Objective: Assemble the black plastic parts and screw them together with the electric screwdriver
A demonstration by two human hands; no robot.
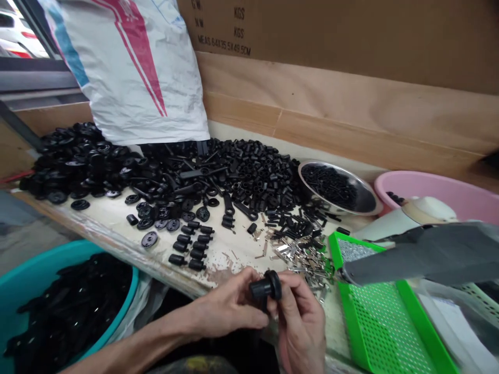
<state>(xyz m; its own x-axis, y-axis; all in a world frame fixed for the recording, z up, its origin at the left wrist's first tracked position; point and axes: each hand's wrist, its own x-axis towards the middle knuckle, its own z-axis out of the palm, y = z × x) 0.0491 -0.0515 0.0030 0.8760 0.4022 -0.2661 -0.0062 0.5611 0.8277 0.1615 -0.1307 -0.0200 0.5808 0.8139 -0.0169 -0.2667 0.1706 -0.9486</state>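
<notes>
Fitting (265, 286) between fingers (253, 318) of left hand (228, 307) and right hand (301, 332)

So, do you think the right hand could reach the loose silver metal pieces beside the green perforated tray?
Probably yes: only tabletop lies between the right hand and the silver metal pieces. But it shares the black plastic part with the left hand, so it would likely need to let go first.

six o'clock, black plastic part (266, 286) half gone behind the right hand (300, 324), grey tool (421, 254) cut by the frame at three, teal basin (39, 265) cut off at seven!
</notes>
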